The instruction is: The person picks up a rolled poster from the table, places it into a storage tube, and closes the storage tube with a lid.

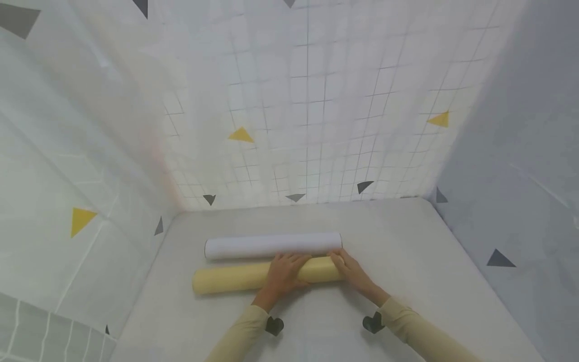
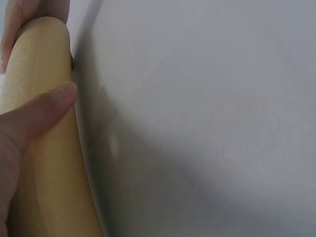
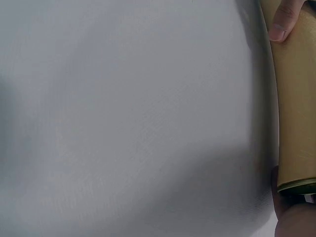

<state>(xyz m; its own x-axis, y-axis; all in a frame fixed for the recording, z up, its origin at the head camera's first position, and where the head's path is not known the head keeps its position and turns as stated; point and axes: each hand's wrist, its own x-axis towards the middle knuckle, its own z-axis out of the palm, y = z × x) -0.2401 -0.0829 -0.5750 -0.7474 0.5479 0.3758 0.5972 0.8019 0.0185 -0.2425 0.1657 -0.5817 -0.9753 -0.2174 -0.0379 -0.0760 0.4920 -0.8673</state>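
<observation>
A yellow roll (image 1: pixel 230 279), a long tube seemingly of wrapped paper or film, lies crosswise on the white surface in the head view. My left hand (image 1: pixel 284 274) grips it right of its middle, fingers over the top and the thumb (image 2: pixel 44 111) along the near side. At the right end my right hand (image 1: pixel 355 274) holds the roll, its fingers curled over the far edge. The right wrist view shows the roll's end rim (image 3: pixel 296 184) with a dark hollow beside my right hand (image 3: pixel 296 219). Just behind lies a white roll (image 1: pixel 271 246), parallel to the yellow one.
The pale work surface (image 1: pixel 407 251) is bounded by a white grid-lined back wall (image 1: pixel 307 125) and side walls (image 1: pixel 520 176) with yellow and grey triangles. Two dark heart-like marks (image 1: pixel 274 326) lie near my forearms.
</observation>
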